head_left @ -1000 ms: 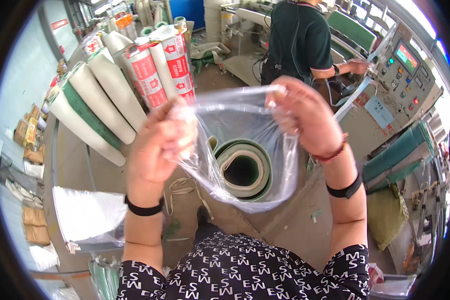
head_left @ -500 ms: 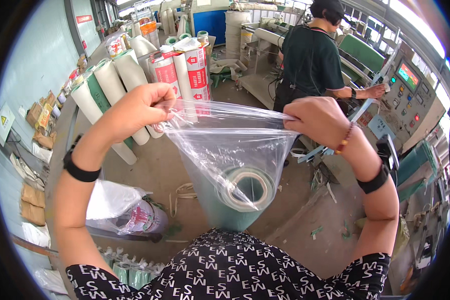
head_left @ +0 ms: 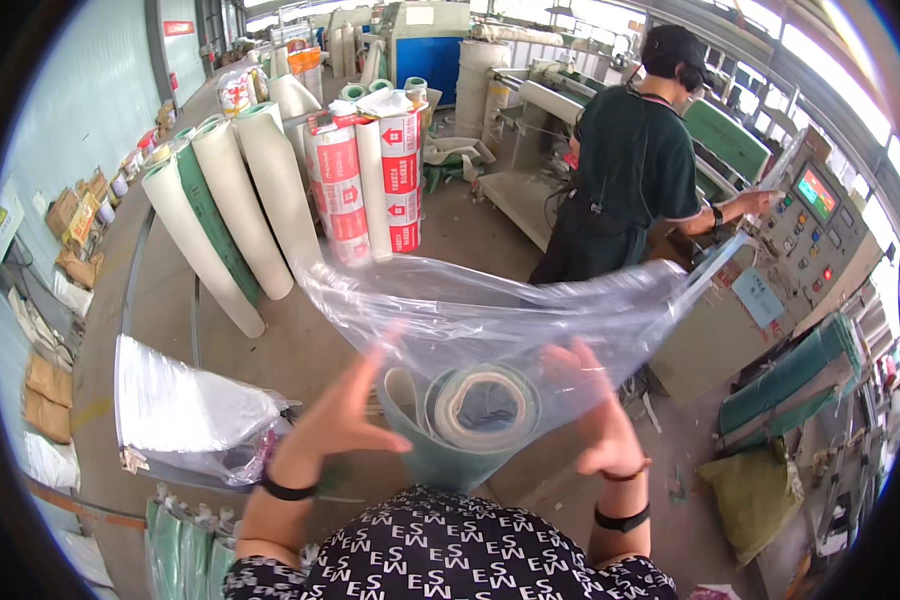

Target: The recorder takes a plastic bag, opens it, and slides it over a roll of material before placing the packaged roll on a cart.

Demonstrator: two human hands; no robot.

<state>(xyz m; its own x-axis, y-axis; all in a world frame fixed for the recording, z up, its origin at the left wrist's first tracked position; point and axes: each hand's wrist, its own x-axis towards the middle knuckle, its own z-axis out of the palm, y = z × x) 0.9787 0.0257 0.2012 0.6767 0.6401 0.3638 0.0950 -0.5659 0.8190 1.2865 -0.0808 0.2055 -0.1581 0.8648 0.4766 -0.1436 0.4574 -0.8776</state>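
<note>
An upright roll of green sheet (head_left: 455, 468) with a pale hollow core stands right against my body, in the middle of the view. Clear plastic film (head_left: 470, 310), like a large bag, surrounds the roll, and its loose mouth flares out wide above it. To the left of the roll, my left hand (head_left: 355, 405) is spread, fingers up, at the film's side. My right hand (head_left: 598, 415) is likewise open on the right side, its fingertips over or against the film. Both hands are slightly blurred; whether they press the film I cannot tell.
Tall white and green rolls (head_left: 230, 215) lean together at left, beside red-and-white wrapped rolls (head_left: 400, 180). White plastic sheeting (head_left: 185, 410) lies at lower left. A co-worker (head_left: 635, 160) reaches to a control panel (head_left: 815, 220) at right. A green sack (head_left: 755, 490) sits lower right.
Both hands have let go of the film's stretched upper edge and come down beside the roll, fingers spreading. The film's mouth has fallen open wider. The co-worker's hand stays near the panel.
</note>
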